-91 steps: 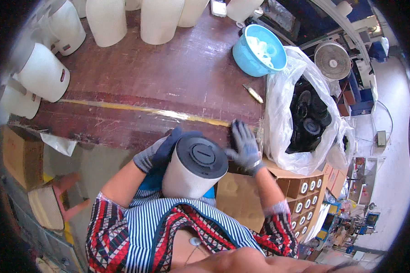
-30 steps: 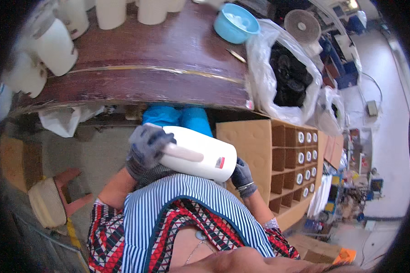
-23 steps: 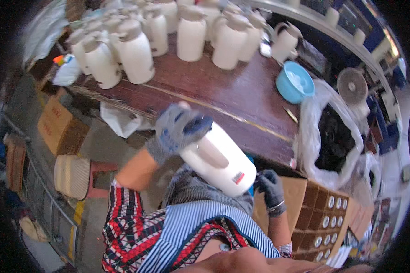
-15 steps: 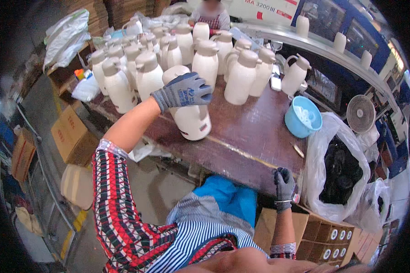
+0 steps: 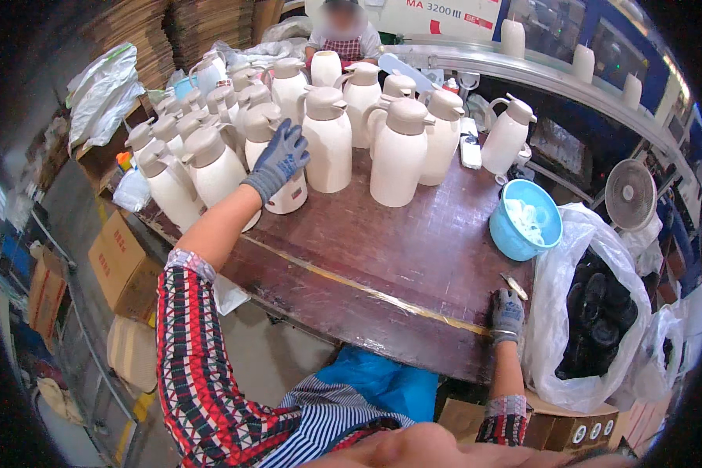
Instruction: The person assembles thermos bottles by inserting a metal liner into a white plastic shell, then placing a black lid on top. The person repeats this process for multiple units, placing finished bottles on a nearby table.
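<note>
My left hand (image 5: 283, 158), in a grey knit glove, is raised at the near edge of a group of cream vacuum jugs with beige lids. Its fingers are stretched and apart, in front of one upright jug (image 5: 287, 195) that it partly covers; whether it still touches that jug is hard to tell. My right hand (image 5: 508, 312), gloved alike, lies on the table's right edge with its fingers extended. Just beyond its fingertips is a small knife-like tool (image 5: 515, 287) with a pale handle. Another jug (image 5: 398, 160) stands nearby with its spout to the right.
A blue basin (image 5: 515, 234) holding white rings sits on the dark table (image 5: 351, 273). Right of it stands a clear plastic bag (image 5: 550, 327) of black parts, near a fan (image 5: 630, 193). A co-worker (image 5: 342, 35) is across the table. Cartons (image 5: 125, 261) stand at left.
The jug my left hand was holding by its top now stands among the others, and the fingers have spread. My right hand has risen from below the table edge to the tabletop beside the knife-like tool.
</note>
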Tool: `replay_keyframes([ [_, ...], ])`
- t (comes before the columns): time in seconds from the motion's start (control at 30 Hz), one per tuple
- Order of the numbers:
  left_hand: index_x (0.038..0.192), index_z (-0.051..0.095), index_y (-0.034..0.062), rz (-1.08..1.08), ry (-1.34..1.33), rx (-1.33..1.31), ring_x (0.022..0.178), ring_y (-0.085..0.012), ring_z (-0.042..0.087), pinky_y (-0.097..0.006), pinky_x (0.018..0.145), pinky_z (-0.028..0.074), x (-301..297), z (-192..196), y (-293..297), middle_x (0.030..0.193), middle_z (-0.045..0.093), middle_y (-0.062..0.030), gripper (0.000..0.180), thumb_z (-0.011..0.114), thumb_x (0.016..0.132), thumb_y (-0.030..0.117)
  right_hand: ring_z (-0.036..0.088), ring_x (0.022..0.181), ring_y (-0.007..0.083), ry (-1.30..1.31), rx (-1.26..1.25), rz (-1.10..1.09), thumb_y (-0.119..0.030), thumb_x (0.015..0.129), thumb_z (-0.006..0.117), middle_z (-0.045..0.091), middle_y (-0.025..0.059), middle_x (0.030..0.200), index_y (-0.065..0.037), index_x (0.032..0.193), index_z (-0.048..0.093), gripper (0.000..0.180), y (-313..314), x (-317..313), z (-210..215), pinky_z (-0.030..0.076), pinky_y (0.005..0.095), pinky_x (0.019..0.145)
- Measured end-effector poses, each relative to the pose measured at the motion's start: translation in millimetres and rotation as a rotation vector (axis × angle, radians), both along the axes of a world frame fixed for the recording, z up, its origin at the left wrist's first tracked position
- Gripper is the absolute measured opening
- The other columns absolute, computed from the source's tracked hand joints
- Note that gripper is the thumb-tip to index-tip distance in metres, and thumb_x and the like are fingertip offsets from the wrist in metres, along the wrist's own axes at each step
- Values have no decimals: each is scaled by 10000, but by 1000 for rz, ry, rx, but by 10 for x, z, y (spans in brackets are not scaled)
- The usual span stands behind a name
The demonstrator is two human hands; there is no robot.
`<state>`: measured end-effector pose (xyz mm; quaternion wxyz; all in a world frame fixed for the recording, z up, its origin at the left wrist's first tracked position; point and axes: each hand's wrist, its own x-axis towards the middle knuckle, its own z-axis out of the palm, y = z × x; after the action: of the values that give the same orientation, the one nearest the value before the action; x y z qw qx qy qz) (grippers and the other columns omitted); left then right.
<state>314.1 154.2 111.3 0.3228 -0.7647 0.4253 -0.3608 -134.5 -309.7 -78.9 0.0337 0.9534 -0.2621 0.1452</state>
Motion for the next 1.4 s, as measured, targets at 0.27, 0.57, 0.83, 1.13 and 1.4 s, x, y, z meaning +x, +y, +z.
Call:
replay_keyframes([
  [0.27,1381,578,183,-409,312,-391,1374,-353,452,-551,1178,331,-180,756,-1456,1408,542,-99,814,869,659,422,606,1145,426,-320,15,192,-245,900,707,568,212,1406,-81,1387,553,536,487,-327,508,503,510,951],
  [0.57,1523,492,270,-188,836,-407,1344,-391,495,-584,1075,420,-10,882,-2274,1435,518,-173,1007,870,635,557,614,1111,388,-182,91,375,-240,843,735,588,172,1405,-116,1305,626,490,1017,-348,495,494,492,944],
  [0.83,1481,507,79,-549,1734,-1269,1267,-297,571,-415,1120,445,-2375,370,-577,1375,587,-117,727,788,878,373,360,1470,442,-811,499,373,-504,914,683,344,275,1590,-152,1585,355,826,1833,-1008,901,339,582,1173],
  [1.13,1435,548,68,-39,2340,-837,1304,-267,566,-399,1139,416,-3869,-1598,48,1407,606,-143,531,572,1039,421,722,1072,362,-485,260,565,-241,830,801,683,179,1303,-96,1239,700,445,2719,-1630,2512,599,419,872],
  [1.4,1638,236,76,-605,2568,-1291,1463,-303,409,-425,1214,323,-4128,-375,-475,1608,391,-139,753,528,1037,422,690,933,354,-556,472,266,-210,854,654,666,206,1125,-47,1126,610,320,2964,-374,1514,559,448,782],
])
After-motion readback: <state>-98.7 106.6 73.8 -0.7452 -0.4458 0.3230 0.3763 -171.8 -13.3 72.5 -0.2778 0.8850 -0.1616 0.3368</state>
